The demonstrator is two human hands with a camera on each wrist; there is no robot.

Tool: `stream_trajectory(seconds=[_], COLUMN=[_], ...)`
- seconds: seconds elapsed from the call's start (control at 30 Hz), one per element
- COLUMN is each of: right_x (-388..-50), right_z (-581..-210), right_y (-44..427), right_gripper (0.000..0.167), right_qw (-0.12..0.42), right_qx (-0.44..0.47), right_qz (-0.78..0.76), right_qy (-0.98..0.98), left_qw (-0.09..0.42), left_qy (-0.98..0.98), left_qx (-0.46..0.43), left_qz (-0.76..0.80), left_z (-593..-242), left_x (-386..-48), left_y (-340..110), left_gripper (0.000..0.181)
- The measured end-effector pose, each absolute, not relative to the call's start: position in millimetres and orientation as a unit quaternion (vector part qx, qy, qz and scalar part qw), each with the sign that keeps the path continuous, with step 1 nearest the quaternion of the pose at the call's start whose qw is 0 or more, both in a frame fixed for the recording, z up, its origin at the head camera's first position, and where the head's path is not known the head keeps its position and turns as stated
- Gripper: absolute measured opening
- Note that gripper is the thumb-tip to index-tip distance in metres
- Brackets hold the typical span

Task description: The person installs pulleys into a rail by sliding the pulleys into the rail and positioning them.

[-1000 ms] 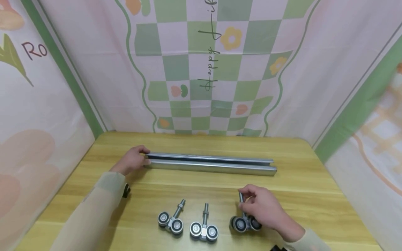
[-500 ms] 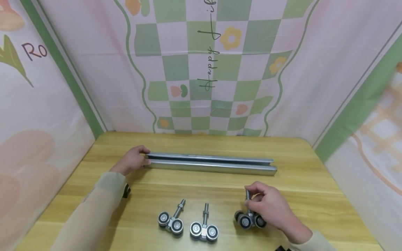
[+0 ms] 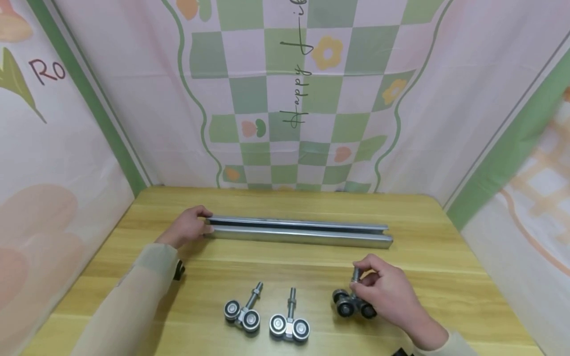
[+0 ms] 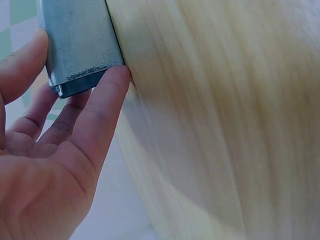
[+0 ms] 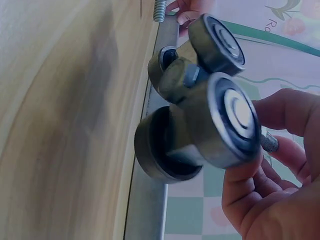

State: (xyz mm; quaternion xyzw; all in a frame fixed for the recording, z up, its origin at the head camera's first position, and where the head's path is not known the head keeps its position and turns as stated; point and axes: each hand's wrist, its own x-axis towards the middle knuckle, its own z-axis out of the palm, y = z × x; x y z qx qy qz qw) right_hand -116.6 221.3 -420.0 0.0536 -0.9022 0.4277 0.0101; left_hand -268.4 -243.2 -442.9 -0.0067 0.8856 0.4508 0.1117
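A steel channel track point(image 3: 298, 236) lies lengthwise across the table with its slot facing up. My left hand point(image 3: 189, 227) holds its left end; in the left wrist view the thumb point(image 4: 25, 65) and a finger touch opposite sides of the track point(image 4: 82, 40). My right hand point(image 3: 389, 291) pinches the threaded bolt of a roller trolley point(image 3: 345, 304), whose wheels hang below the fingers. Seen from the right wrist, this trolley point(image 5: 220, 115) is tilted and above the wood. Two similar trolleys point(image 3: 242, 315) point(image 3: 289, 324) lie nearer me, bolts pointing away.
The wood-grain table point(image 3: 178, 306) has rounded back corners. Patterned cloth walls point(image 3: 249, 94) rise at its back and both sides. The two loose trolleys lie between my forearms, in front of the track.
My right hand has moved right and away from me with the roller trolley, which has turned and tipped somewhat. My left hand and the track have stayed in place.
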Motion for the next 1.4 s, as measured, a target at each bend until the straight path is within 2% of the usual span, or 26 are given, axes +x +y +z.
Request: stream_trajectory(seconds=[0.47,1.17,1.4], right_x=[-112,-108,-107], right_z=[-419,-432,-430], right_y=[219,219,218], right_gripper=[0.026,0.032,0.032], right_qw=[0.031,0.098,0.069], right_qx=[0.075,0.140,0.158], right_qz=[0.388,0.324,0.280], right_qy=[-0.918,-0.930,-0.944], left_qw=[0.115,0.113,0.109], left_qy=[0.881,0.889,0.889], left_qx=[0.001,0.004,0.008], left_qz=[0.459,0.444,0.445], left_z=[-443,-444,-443], left_x=[-270,-269,-268], left_y=[-243,-245,-246], left_gripper=[0.042,0.043,0.043])
